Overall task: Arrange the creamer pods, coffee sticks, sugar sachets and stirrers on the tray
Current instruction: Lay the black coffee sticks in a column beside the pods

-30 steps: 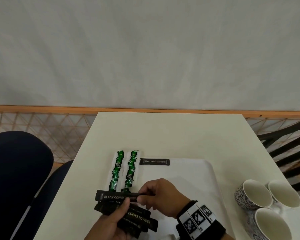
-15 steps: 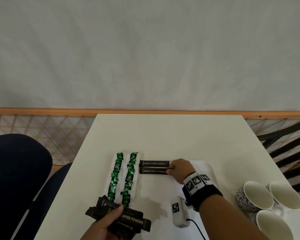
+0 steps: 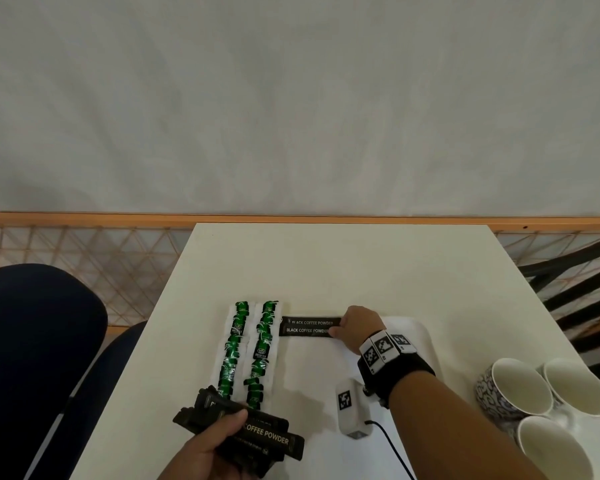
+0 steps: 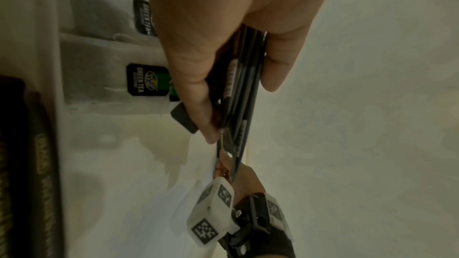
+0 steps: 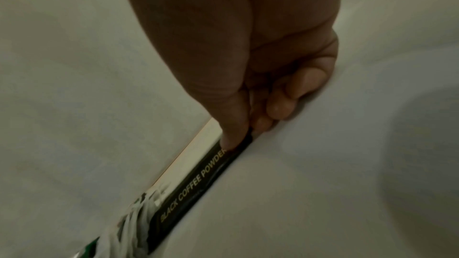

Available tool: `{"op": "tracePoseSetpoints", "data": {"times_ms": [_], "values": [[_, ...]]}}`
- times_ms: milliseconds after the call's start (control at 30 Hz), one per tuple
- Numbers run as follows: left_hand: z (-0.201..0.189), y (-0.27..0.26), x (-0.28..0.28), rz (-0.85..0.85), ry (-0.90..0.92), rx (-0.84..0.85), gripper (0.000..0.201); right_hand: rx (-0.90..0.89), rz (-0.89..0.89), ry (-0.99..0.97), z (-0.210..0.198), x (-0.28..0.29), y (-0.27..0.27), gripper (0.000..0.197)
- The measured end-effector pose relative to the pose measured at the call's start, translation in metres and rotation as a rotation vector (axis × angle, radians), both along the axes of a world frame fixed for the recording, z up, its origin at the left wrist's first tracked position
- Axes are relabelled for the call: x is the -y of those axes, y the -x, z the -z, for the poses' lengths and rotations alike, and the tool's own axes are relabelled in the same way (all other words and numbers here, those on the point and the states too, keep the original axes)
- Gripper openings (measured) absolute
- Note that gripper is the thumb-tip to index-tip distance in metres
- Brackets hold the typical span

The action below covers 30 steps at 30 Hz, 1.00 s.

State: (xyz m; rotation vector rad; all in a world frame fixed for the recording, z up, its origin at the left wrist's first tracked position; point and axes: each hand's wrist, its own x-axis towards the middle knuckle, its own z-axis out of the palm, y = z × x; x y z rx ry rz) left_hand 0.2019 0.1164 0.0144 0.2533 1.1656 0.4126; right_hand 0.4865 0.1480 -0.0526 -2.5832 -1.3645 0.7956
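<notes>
A white tray [image 3: 420, 329] lies on the cream table. Green tea sachets [image 3: 262, 348] sit in two columns along its left side. At the far edge lie two black coffee sticks side by side; my right hand [image 3: 333, 331] pinches the right end of the nearer coffee stick [image 3: 303, 330], which rests flat beside the farther stick [image 3: 310, 322]. In the right wrist view, thumb and fingertips [image 5: 232, 136] pinch that stick [image 5: 198, 180]. My left hand [image 3: 222, 441] grips a bundle of coffee sticks [image 3: 267, 436] at the near left, thumb on top; the left wrist view shows the bundle [image 4: 238, 105] edge-on.
Three cups [image 3: 520, 389] stand clustered at the table's right edge. A white tagged box [image 3: 350, 414] with a black cable hangs under my right wrist above the tray. A dark blue chair [image 3: 32, 341] is at the left, a black chair [image 3: 586, 289] at the right.
My right hand drew one stick from the bundle, carried it to the tray's far edge and laid it beside the first stick. The left hand stayed low with the bundle.
</notes>
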Motion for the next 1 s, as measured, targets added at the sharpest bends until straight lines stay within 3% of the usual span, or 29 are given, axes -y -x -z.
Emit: {"op": "tracePoseSetpoints", "data": {"times_ms": [100, 167, 200, 333, 400, 467, 533, 600, 733, 1000], "values": [[-0.003, -0.002, -0.001, 0.054, -0.018, -0.051, 0.024, -0.049, 0.085, -0.072, 0.001, 0.005, 0.005, 0.034], [-0.008, -0.005, 0.000, 0.015, -0.023, -0.068, 0.005, -0.100, 0.132, -0.136, -0.003, 0.010, 0.009, 0.035], [-0.009, -0.004, -0.001, -0.005, -0.017, -0.060, 0.006, -0.124, 0.143, -0.168, -0.005, 0.013, 0.012, 0.035], [-0.008, 0.000, 0.005, -0.012, 0.008, 0.106, 0.035, -0.160, 0.109, -0.238, -0.019, 0.026, 0.028, 0.030], [-0.005, 0.000, 0.009, -0.032, -0.005, 0.155, 0.045, -0.187, -0.009, -0.261, -0.030, 0.033, 0.040, 0.029], [-0.005, -0.002, 0.011, -0.063, -0.048, 0.168, 0.031, -0.334, -0.183, -0.214, -0.045, 0.043, 0.054, 0.031], [-0.004, -0.005, 0.012, -0.092, -0.105, 0.144, 0.020, -0.624, -0.254, -0.117, -0.061, 0.056, 0.070, 0.035], [0.000, -0.007, 0.013, -0.093, -0.156, 0.144, 0.024, -0.789, -0.275, -0.070, -0.071, 0.067, 0.081, 0.034], [0.009, -0.011, 0.014, -0.066, -0.207, 0.082, 0.046, -0.787, -0.305, -0.123, -0.075, 0.079, 0.091, 0.027], [0.017, -0.009, 0.009, -0.132, -0.183, 0.022, 0.022, -0.754, -0.374, -0.104, -0.075, 0.089, 0.093, 0.036]]}}
